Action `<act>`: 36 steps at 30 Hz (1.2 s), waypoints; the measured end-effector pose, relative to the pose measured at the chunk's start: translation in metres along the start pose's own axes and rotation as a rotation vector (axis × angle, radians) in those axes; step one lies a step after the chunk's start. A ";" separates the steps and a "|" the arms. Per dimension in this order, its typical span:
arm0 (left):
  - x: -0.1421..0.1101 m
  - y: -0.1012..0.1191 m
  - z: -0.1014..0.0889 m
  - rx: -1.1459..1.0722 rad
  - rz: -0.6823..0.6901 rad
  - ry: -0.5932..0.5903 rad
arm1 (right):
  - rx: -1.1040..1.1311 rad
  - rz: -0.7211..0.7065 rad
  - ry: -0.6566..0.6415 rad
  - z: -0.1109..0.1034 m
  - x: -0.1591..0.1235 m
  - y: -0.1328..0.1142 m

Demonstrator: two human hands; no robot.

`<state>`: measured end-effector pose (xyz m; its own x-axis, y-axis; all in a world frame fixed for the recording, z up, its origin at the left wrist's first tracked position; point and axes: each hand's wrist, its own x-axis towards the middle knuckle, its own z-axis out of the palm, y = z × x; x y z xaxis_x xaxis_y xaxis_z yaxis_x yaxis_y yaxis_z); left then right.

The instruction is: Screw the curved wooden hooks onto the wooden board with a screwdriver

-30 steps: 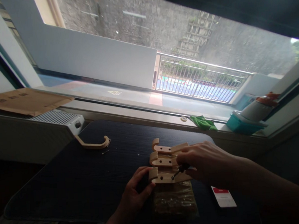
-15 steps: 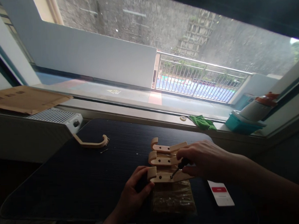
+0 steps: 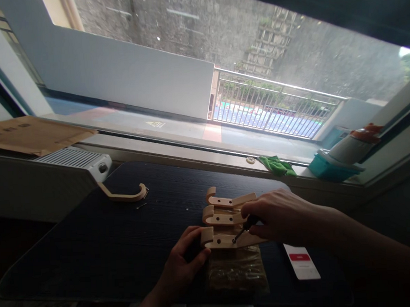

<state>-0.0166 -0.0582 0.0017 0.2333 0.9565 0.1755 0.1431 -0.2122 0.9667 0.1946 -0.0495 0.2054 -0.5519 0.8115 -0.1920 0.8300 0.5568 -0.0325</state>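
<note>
My right hand (image 3: pixel 280 213) is closed around the dark handle of a screwdriver (image 3: pixel 251 221), its shaft slanting so the tip meets the right-hand hole of the nearest wooden hook (image 3: pixel 225 241). My left hand (image 3: pixel 185 260) has thumb and fingers pinched about that hook's curled end, I'd judge to stop it twisting under the driver. The hook lies flat across a film-wrapped block (image 3: pixel 236 266), which probably gives the tip something firm to press against.

Just beyond, the middle hook (image 3: pixel 220 218) and the far hook (image 3: pixel 221 201) lie in line with it, curls all to the left, holes facing up, likely spaced to leave room for each. A phone (image 3: pixel 302 262) rests right of the block. Well apart on the left of the dark table (image 3: pixel 93 251) sits a loose hook (image 3: pixel 121 197), with a small screw (image 3: pixel 142 206) near its curl.
</note>
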 end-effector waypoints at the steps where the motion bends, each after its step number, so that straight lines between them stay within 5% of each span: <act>1: 0.000 0.001 0.000 -0.002 0.005 -0.002 | 0.003 0.010 0.000 -0.001 -0.001 -0.001; 36: 0.001 -0.013 0.001 -0.012 0.070 -0.033 | 0.072 -0.008 -0.045 -0.006 -0.006 -0.001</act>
<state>-0.0172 -0.0548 -0.0105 0.2735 0.9324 0.2364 0.1138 -0.2754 0.9546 0.1968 -0.0537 0.2122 -0.5559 0.7972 -0.2355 0.8300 0.5479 -0.1043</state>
